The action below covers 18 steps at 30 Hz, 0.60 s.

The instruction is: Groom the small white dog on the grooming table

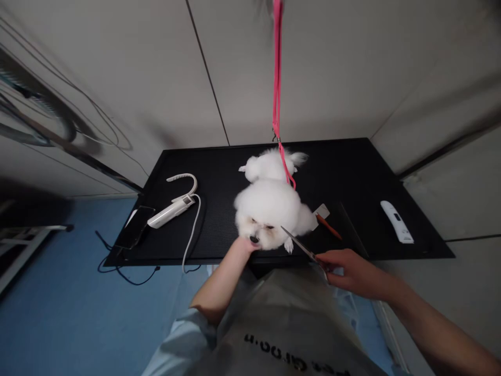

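A small fluffy white dog (270,206) stands on a black table (352,172), its face toward me, clipped to a pink leash (277,78) hanging from above. My left hand (241,246) reaches under the dog's chin and touches its muzzle; its fingers are hidden in the fur. My right hand (350,271) is closed on a pair of scissors (303,246), whose blades point up and left toward the dog's front leg and cheek.
A white corded clipper (172,210) with a curved handle and a dark phone (135,227) lie at the table's left. A comb with an orange handle (327,222) lies beside the dog, a white clipper (397,222) at the right. Blue floor at left.
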Motion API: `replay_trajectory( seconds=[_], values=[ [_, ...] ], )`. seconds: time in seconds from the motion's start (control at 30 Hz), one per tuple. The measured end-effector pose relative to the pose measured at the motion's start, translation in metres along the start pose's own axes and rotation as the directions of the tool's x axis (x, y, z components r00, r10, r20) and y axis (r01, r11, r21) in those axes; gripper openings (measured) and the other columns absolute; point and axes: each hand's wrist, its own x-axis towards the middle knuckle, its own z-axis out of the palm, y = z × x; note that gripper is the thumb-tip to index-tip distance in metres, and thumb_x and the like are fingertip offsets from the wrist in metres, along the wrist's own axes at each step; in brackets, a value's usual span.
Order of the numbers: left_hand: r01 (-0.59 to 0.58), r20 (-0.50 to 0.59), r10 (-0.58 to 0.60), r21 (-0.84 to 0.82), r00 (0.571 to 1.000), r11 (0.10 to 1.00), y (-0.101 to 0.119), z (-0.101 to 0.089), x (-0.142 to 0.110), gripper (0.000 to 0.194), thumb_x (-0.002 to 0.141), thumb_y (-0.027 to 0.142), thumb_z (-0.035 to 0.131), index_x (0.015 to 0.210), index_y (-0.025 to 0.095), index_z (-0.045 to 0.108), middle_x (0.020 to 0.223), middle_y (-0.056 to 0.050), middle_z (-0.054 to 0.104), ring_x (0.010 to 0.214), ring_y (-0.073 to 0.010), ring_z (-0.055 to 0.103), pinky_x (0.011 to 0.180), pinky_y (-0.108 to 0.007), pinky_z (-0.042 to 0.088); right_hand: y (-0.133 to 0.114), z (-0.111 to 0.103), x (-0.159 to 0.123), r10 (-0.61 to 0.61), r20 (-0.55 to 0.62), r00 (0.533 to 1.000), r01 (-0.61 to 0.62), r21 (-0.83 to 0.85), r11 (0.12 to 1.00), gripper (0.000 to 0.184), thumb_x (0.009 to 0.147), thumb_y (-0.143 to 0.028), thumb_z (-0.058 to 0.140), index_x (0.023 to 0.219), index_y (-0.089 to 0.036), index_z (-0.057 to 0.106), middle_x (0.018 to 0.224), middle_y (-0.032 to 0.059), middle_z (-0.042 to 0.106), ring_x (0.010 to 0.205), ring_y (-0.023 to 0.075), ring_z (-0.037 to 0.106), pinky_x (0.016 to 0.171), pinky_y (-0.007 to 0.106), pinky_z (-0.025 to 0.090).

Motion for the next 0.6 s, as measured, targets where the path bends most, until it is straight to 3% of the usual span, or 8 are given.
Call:
replay_trajectory(
  seconds=[0.13,0.27,0.47,0.6],
  values=[
    [0.022,-0.028,-0.027,-0.167,0.999,0.986,0.01,-0.002,0.006,0.047,0.087,0.055,0.051,0.103,0.012,0.062,0.086,-0.012,0.066,0.104,-0.0286,0.062,0.076,-0.035,0.058,0.002,0.007,-0.002,0.017,-0.035,0.999,-0.019,-0.08,0.997,0.027,0.082,-0.024,0.053,0.102,-0.022,0.071,0.085,0.0044,0.068,0.076,0.0172,0.06,0.073,0.028,0.046],
    [0.051,0.021,-0.047,-0.349,0.999,0.936,-0.005,-0.003,0.009,0.045,0.084,0.049,0.056,0.114,0.016,0.061,0.091,-0.01,0.066,0.109,-0.0277,0.061,0.08,-0.033,0.058,-0.001,0.007,-0.004,-0.014,0.0,1.0,0.014,-0.042,0.999,0.03,0.081,-0.022,0.052,0.105,-0.02,0.07,0.084,0.0038,0.068,0.074,0.0154,0.06,0.069,0.025,0.045],
    [0.062,0.067,-0.035,-0.457,0.997,0.887,-0.015,-0.002,0.012,0.05,0.085,0.05,0.052,0.126,0.022,0.057,0.109,-0.009,0.065,0.12,-0.0275,0.054,0.088,-0.034,0.056,-0.001,-0.005,-0.002,0.007,0.142,0.99,-0.036,0.197,0.98,0.022,0.075,-0.021,0.057,0.091,-0.015,0.071,0.075,-0.0002,0.06,0.069,0.0119,0.054,0.064,0.021,0.044],
    [0.077,0.028,-0.072,-0.496,0.997,0.865,-0.017,-0.002,0.01,0.043,0.086,0.048,0.052,0.119,0.022,0.063,0.101,-0.008,0.067,0.112,-0.0259,0.059,0.082,-0.029,0.058,0.004,-0.008,0.006,0.006,0.298,0.954,-0.126,0.386,0.914,0.027,0.073,-0.024,0.061,0.096,-0.015,0.071,0.077,-0.0007,0.061,0.067,0.0107,0.055,0.061,0.02,0.044]
  ],
)
